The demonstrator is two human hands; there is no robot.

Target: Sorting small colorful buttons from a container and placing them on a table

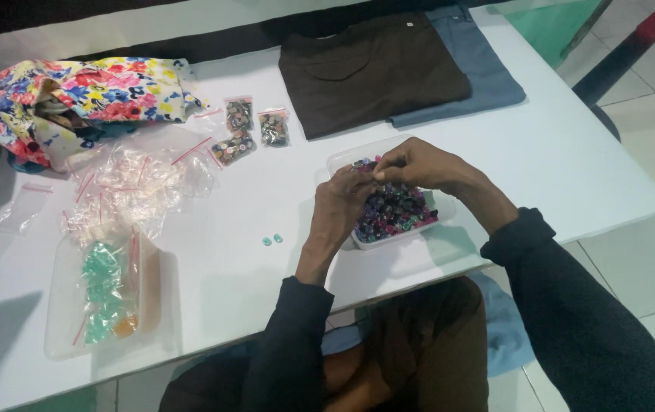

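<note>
Currently mid-sort: both hands over the tub (340, 162) of mixed buttons (392, 211) on the table (572, 152), right hand (411, 164) and left hand (339, 206) fingertips pinched narrow on something tiny; next move probably needs a clean single-button pick.

White table (251, 252). Clear tray (343, 158) — buttons (396, 210) inside purple, black, pink, some green. Two loose buttons (272, 239) pale green. Folded garment (373, 72) dark brown, second one (484, 72) slate blue. Bag (91, 95) floral — red, blue, yellow, pink on white. Clear pouches (125, 187) with red seal strips. Packet contents (102, 290) mint green, touch of orange. Sleeves (572, 305) black.
</note>
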